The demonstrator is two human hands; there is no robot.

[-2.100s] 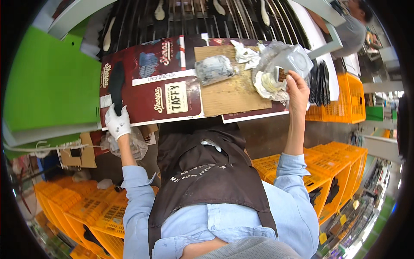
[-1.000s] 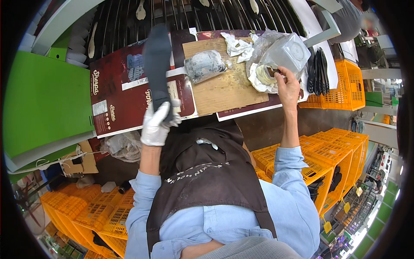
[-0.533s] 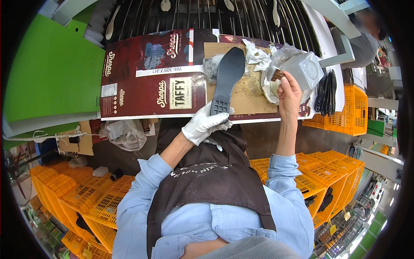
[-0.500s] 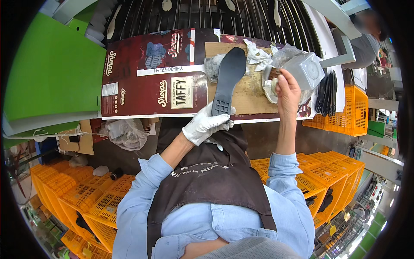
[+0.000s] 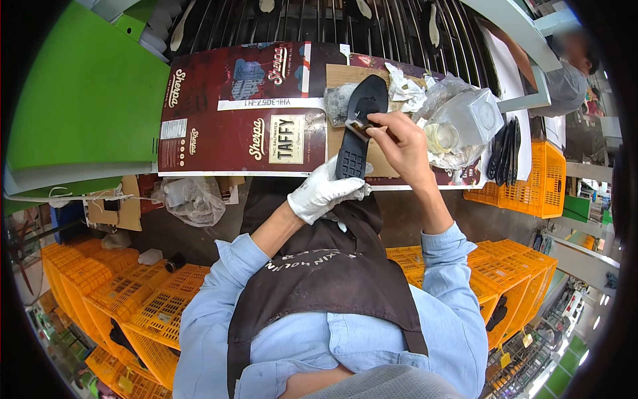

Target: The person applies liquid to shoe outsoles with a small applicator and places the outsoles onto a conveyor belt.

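Observation:
A black shoe sole (image 5: 369, 100) lies in my gloved left hand (image 5: 325, 194), which is closed around its gridded heel end. The sole slants up over the cardboard, its flat side facing me, with a wet-looking shine across the middle. My bare right hand (image 5: 401, 143) pinches a small brown brush-like applicator (image 5: 359, 129), its pale edge against the middle of the sole. Fingers hide part of the applicator. To the right of this hand, a small round pot (image 5: 440, 137) with yellowish contents sits beside a tipped clear plastic container (image 5: 480, 116).
Dark red printed cardboard (image 5: 246, 143) covers the worktop, with crumpled white paper (image 5: 407, 92) on it. Beyond runs a roller conveyor (image 5: 306, 26) carrying soles. More black soles (image 5: 506, 151) hang at the right edge. Orange crates (image 5: 149, 299) stand on both sides; a person (image 5: 568, 83) is at far right.
My right hand has moved left from beside the pot and clear container to the sole, bringing the applicator onto it. My left hand still holds the heel end.

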